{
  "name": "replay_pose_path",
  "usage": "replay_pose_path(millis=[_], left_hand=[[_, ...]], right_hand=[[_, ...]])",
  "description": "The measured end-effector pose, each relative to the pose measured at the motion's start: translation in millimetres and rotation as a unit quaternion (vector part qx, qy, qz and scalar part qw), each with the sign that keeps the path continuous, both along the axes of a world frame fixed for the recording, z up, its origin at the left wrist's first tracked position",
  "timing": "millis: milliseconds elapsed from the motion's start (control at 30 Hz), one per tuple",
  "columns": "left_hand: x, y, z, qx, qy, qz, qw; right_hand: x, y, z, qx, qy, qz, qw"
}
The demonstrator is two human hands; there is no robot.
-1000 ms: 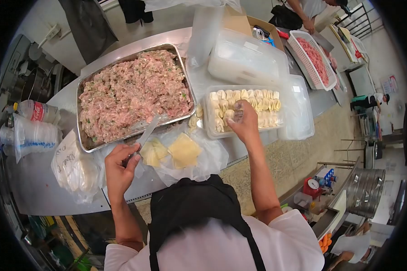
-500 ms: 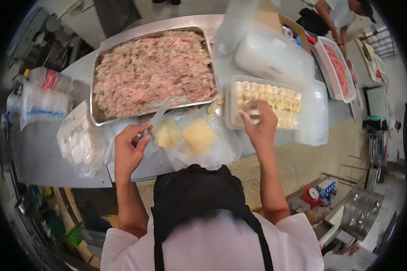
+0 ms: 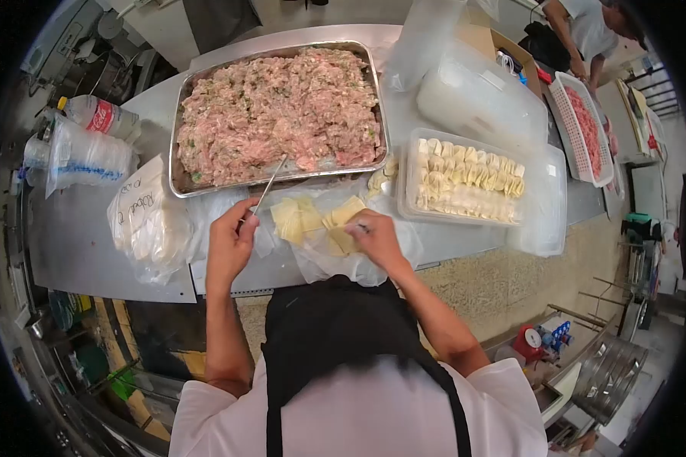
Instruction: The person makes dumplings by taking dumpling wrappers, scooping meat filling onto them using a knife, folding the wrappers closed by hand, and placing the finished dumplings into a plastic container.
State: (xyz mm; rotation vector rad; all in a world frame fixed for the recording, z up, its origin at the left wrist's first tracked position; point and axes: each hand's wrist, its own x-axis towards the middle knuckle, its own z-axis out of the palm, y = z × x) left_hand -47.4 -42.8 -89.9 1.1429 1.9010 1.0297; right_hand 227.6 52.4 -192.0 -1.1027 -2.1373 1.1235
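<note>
My left hand [image 3: 232,240] is closed round the handle of a metal table knife [image 3: 269,186]. Its thin blade points up to the near edge of a metal tray [image 3: 174,179] heaped with minced meat [image 3: 278,114]. To the right, my right hand [image 3: 377,240] has its fingertips pinched at a pile of yellow square dough wrappers [image 3: 341,238]. A second pile of dough wrappers [image 3: 296,218] lies between my hands on a plastic sheet [image 3: 312,263]. Rows of filled dumplings [image 3: 472,169] sit in a clear plastic container [image 3: 406,190], apart from both hands.
Plastic lids [image 3: 484,99] lie behind the container. At the left are a marked plastic bag [image 3: 152,228], bagged cups [image 3: 90,156] and a bottle [image 3: 103,116]. Another person [image 3: 579,34] stands at the far right by a white basket of meat [image 3: 579,126].
My right hand has moved left from the dumpling container to the dough wrappers. The knife in my left hand has turned, its blade now nearly edge-on. The view has shifted slightly.
</note>
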Motion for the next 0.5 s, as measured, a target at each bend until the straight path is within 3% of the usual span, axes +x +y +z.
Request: replay_pose_path(millis=[67,100,133,167,233,300,433,500], left_hand=[[14,5,-3,-0.025,-0.034,-0.008,0.999],[22,9,-3,-0.048,-0.073,-0.020,0.996],[27,15,-21,-0.001,-0.045,-0.066,0.997],[37,19,-39,0.013,-0.087,-0.080,0.993],[67,32,-49,0.027,-0.129,-0.096,0.987],[91,43,-50,0.022,-0.293,-0.103,0.950],[104,54,-37,-0.021,-0.327,-0.119,0.937],[107,55,-35,-0.017,-0.336,-0.072,0.939]], right_hand=[[11,8,0,-0.147,0.080,-0.040,0.985],[11,9,3,-0.147,0.080,-0.040,0.985],[13,9,9,-0.219,0.117,-0.060,0.967],[15,8,12,-0.288,0.152,-0.081,0.942],[16,7,12,-0.301,0.170,-0.081,0.935],[14,6,16,-0.314,0.186,-0.081,0.927],[13,0,33,-0.311,0.215,-0.132,0.916],[12,-5,39,-0.292,0.212,-0.160,0.919]])
